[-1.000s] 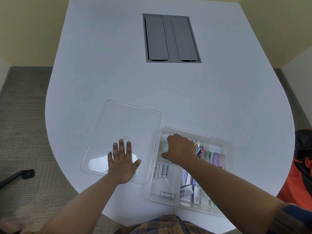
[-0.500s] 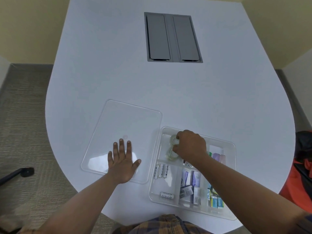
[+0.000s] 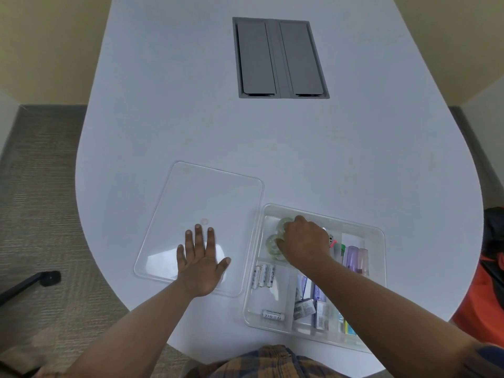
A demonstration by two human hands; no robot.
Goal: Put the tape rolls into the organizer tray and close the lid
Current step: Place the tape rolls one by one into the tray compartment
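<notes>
A clear organizer tray sits at the table's near right. In its far left compartment lie clear tape rolls, partly covered by my right hand, whose fingers curl down onto them. The tray's clear lid lies flat on the table just left of the tray. My left hand rests flat on the lid's near part, fingers spread. Whether the right hand grips a roll or only touches it is hidden.
The tray also holds batteries, highlighters and small packets. A grey hatch is set in the white table farther away. A chair leg stands on the carpet at left, an orange bag at right.
My right hand has shifted from the compartment's left side toward its middle, uncovering two tape rolls at its left. The left hand has stayed flat on the lid.
</notes>
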